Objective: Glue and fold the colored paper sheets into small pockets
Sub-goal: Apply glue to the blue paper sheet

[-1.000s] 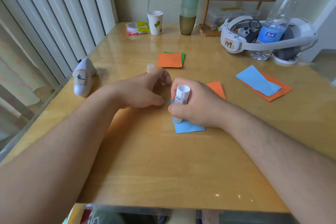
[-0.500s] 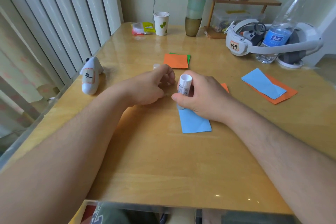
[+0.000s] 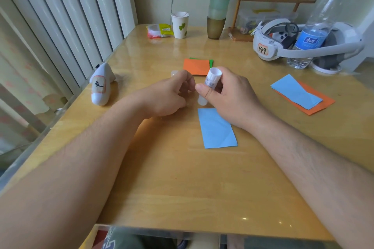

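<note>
Now right hand (image 3: 228, 95) grips cylindrical plastic glue stick (image 3: 211, 81); left hand (image 3: 170, 95) curled, contents unclear.

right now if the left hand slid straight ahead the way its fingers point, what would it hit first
Most likely the small translucent cap showing just past the left hand; beyond it lies the orange sheet. The gap is hard to judge from this view.

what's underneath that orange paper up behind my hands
A green sheet lies under the orange paper; only a strip shows along its far and right edges. The rest, and anything else below, is covered.
</note>
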Action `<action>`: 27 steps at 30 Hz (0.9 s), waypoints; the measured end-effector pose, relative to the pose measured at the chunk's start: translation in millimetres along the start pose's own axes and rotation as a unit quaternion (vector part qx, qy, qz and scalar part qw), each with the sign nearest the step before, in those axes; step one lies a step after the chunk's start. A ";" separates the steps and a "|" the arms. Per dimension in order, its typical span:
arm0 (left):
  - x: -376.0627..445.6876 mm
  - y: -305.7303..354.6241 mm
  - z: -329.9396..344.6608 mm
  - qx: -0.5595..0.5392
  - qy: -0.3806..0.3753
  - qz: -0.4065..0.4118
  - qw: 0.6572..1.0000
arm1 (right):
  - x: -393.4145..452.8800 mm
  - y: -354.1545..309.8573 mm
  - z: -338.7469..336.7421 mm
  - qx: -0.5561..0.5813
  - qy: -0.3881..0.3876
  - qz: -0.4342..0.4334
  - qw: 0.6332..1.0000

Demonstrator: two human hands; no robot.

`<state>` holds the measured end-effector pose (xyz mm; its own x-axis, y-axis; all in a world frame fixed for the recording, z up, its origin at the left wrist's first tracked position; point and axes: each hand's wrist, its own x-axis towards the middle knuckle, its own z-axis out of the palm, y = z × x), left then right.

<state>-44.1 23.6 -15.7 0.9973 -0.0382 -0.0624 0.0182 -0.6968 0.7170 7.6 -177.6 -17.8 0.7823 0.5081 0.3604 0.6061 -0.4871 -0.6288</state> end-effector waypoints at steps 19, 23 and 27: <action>-2.3 4.9 11.2 0.141 0.004 0.044 0.989 | -14.6 -3.6 -7.1 0.019 -0.130 -0.020 0.991; -5.1 9.5 12.2 0.134 -0.005 0.030 0.990 | -27.0 -2.3 -13.2 0.050 -0.164 -0.032 0.985; -5.0 9.1 12.2 0.132 -0.006 0.022 0.991 | -35.2 -2.6 -18.4 0.078 -0.192 -0.049 0.977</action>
<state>-49.8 8.7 -17.3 0.9958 -0.0802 -0.0444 -0.0462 -0.8578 0.5119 -18.9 -207.3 -16.2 0.5922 0.7901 0.1580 0.6220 -0.3236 -0.7131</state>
